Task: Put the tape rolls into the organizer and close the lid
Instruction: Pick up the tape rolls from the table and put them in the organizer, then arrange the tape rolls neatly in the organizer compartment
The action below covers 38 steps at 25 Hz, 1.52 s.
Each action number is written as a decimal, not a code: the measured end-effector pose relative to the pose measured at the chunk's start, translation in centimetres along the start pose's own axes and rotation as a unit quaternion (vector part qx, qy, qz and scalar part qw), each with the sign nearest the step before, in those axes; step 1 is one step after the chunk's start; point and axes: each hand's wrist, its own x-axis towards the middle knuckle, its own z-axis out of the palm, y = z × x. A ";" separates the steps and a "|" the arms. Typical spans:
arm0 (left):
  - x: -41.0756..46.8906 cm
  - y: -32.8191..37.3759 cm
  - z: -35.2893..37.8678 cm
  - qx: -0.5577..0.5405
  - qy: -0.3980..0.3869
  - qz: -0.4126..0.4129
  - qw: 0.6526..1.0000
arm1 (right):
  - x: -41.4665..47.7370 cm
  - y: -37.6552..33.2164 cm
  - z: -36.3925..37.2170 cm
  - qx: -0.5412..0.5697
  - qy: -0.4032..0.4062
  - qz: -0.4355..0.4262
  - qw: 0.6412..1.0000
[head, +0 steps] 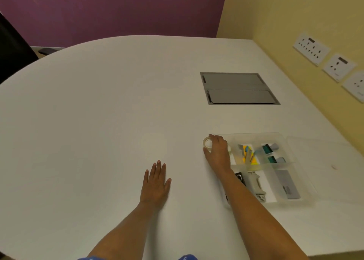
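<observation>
A small clear tape roll [207, 142] is pinched between the thumb and fingers of my right hand [218, 151], just left of the organizer's far-left corner. The organizer [283, 139] is a clear plastic box with several compartments, standing open on the white table at the right. It holds coloured sticky notes, teal binder clips, a stapler and a grey card. Its clear lid [323, 151] lies folded out flat to the right. My left hand [155, 183] rests flat on the table, palm down, fingers together, holding nothing. My right forearm hides the organizer's near-left part.
A grey recessed cable hatch [239, 88] sits in the table [98, 112] beyond the organizer. White wall sockets [311, 49] line the yellow wall at the right. A dark chair [13, 47] stands at the far left.
</observation>
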 end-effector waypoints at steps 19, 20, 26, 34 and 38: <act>-0.1 6.9 1.4 -0.001 0.007 -0.033 0.999 | 1.1 6.0 -3.6 -0.158 -0.110 0.019 0.981; -0.1 7.1 1.5 0.000 0.006 -0.033 0.999 | 1.2 6.1 -3.6 -0.159 -0.115 0.011 0.981; 0.0 8.1 1.8 0.017 0.006 -0.039 0.999 | 1.2 7.3 -3.7 -0.196 -0.160 -0.041 0.966; 1.2 8.5 0.2 0.023 0.037 -0.020 0.999 | 1.8 6.8 -4.0 -0.164 -0.094 -0.037 0.981; 3.1 9.2 -1.9 0.022 0.065 0.006 0.998 | 2.7 6.4 -4.5 -0.140 -0.063 -0.014 0.988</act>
